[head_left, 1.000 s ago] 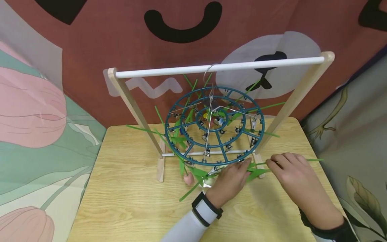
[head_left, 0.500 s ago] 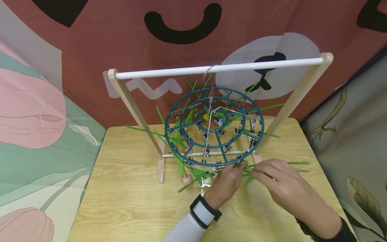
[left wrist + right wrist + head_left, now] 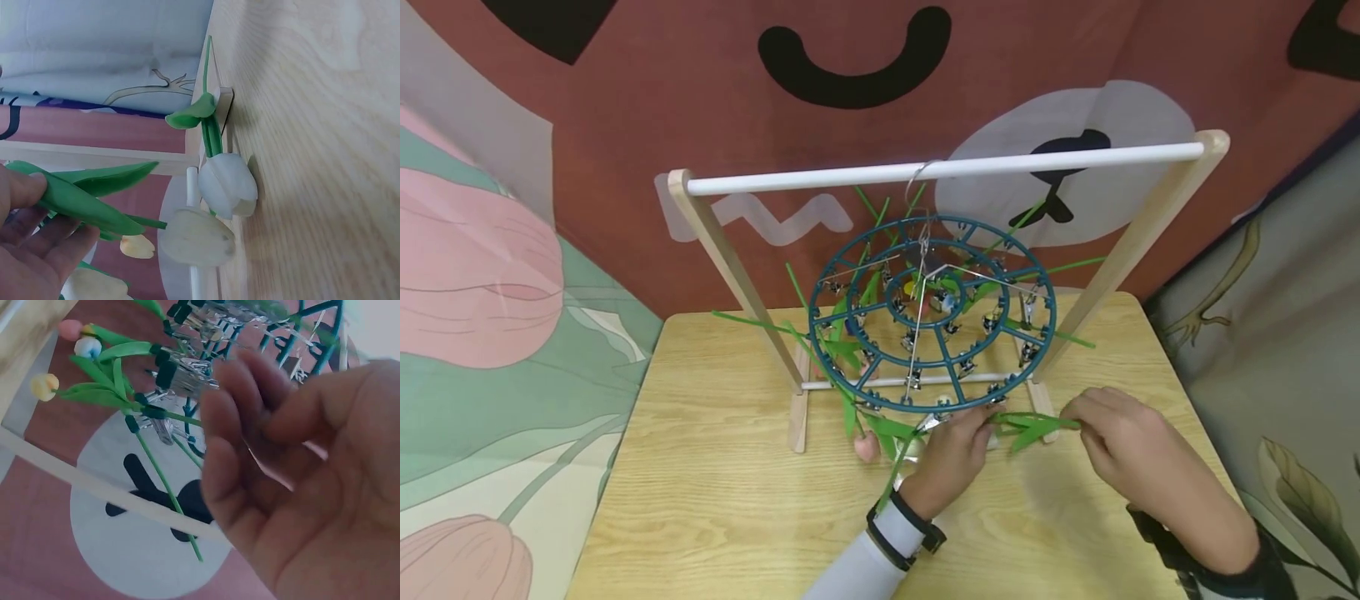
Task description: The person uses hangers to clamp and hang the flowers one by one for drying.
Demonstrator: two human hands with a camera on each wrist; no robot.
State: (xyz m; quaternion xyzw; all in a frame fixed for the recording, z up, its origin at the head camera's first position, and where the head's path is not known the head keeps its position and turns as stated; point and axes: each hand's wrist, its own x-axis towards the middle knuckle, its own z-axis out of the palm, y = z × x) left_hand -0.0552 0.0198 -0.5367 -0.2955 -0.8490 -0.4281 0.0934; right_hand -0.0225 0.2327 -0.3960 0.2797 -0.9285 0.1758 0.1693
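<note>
My left hand (image 3: 955,458) grips a white tulip (image 3: 197,237) by its green leaves, the flower hanging down over the table; this shows best in the left wrist view. To the right, my right hand (image 3: 1120,437) has curled fingers around a green stem in the head view; its far end is hidden behind the hand. A second white tulip (image 3: 228,184) lies on the table by the rack's right foot. Just above my left hand is the front rim of the round blue-green clip hanger (image 3: 951,407), with metal clips (image 3: 936,417) below it.
The hanger hangs from the white bar (image 3: 820,177) of a wooden rack with upright posts (image 3: 730,267). Several tulips are clipped around it, stems sticking outward. A pink tulip (image 3: 867,447) hangs at the front left. Printed fabric stands behind the table (image 3: 715,500).
My right hand moved left toward my left hand, then back to the right. The stem ends that stuck out past it are now hidden. My left hand shifted slightly left.
</note>
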